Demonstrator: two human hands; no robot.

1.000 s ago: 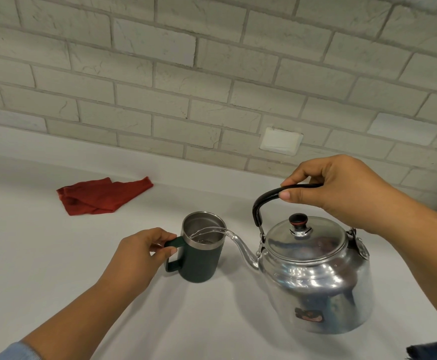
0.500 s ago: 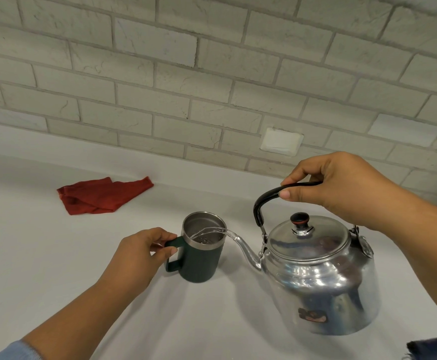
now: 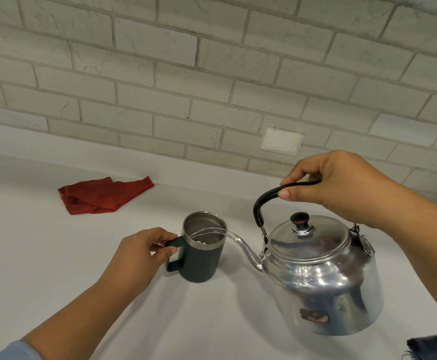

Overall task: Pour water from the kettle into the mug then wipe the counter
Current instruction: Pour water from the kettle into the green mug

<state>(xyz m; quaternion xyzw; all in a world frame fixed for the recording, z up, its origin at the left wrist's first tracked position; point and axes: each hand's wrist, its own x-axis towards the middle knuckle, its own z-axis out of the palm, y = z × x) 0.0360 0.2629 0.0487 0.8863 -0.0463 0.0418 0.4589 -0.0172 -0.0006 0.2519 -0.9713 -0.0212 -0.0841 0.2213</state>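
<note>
A shiny metal kettle (image 3: 321, 284) hangs tilted above the white counter (image 3: 43, 255), lifted by its black handle, which my right hand (image 3: 337, 188) grips. Its thin spout reaches over the rim of a dark green mug (image 3: 202, 258) with a steel inside, and a clear stream of water runs from the spout into the mug. My left hand (image 3: 139, 258) holds the mug's handle and the mug stands upright on the counter. A crumpled red cloth (image 3: 100, 194) lies on the counter at the back left, apart from both hands.
A pale brick wall rises behind the counter, with a white blank plate (image 3: 281, 140) set in it above the kettle. A dark blue piece of fabric (image 3: 435, 346) shows at the bottom right corner.
The kettle has tilted slightly more toward the mug and the stream keeps running. Both hands hold their places.
</note>
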